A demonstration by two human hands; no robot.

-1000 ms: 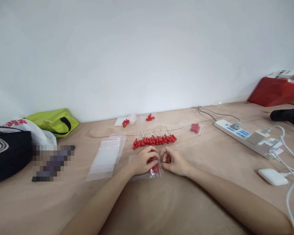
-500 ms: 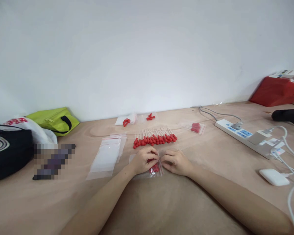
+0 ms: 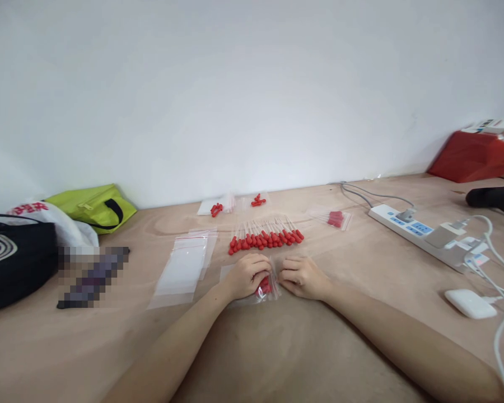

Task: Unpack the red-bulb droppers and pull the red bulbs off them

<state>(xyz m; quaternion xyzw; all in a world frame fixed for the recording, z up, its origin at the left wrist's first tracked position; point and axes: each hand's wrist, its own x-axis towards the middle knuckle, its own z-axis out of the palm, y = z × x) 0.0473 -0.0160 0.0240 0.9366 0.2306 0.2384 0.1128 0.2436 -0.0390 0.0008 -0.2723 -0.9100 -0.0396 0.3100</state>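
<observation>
My left hand (image 3: 246, 275) and my right hand (image 3: 302, 276) rest on the wooden table (image 3: 277, 358), fingers curled, pinching the edge of a small clear zip bag (image 3: 265, 289) that holds several red-tipped sticks. The two hands nearly touch over the bag. Just beyond them lies a row of several loose red-tipped sticks (image 3: 265, 236). A stack of empty clear zip bags (image 3: 183, 267) lies to the left of my left hand.
Filled small bags (image 3: 217, 208) (image 3: 334, 219) lie farther back. A white power strip (image 3: 424, 235) with cables and a white charger (image 3: 468, 303) sit at the right. A black bag (image 3: 12, 257), a green pouch (image 3: 93, 207) and a red box (image 3: 472, 157) stand at the edges.
My right hand has closed in toward my left and both now pinch the bag's edge; the hands shifted slightly nearer to me.
</observation>
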